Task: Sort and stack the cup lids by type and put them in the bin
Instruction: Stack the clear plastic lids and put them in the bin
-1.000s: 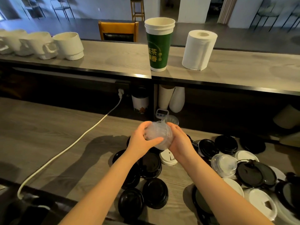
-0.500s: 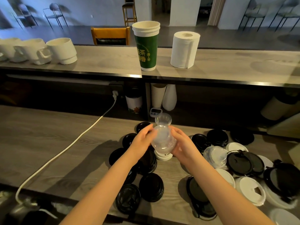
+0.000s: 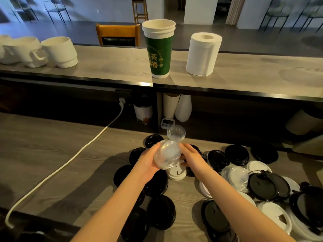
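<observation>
Two arms reach in from the bottom edge of the head view and meet over the worktop [image 3: 43, 154]. The left grip [image 3: 148, 163] is curled round a clear lid [image 3: 167, 154], thumb on its near rim, and holds it tilted above the pile, off the surface. Whether this is one lid or several nested ones I cannot tell. The right grip [image 3: 194, 159] sits just beside that lid with its fingertips at the right rim. I cannot tell whether it is grasping or only touching.

A white lid [image 3: 175, 173] lies on the worktop directly under the held lid. A second clear lid [image 3: 176, 133] sits just behind, near the back edge. Black lids [image 3: 160, 212] are scattered under and around both arms. To the right lie more black ones, a third clear lid [image 3: 235, 177] and white lids [image 3: 272, 217], overlapping in a loose heap.

A white cable [image 3: 70, 159] runs across the left of the worktop to a plug [image 3: 121, 102]. On the upper worktop [image 3: 113, 67] stand a green cup [image 3: 159, 49], a paper roll [image 3: 202, 55] and white mugs [image 3: 59, 51].
</observation>
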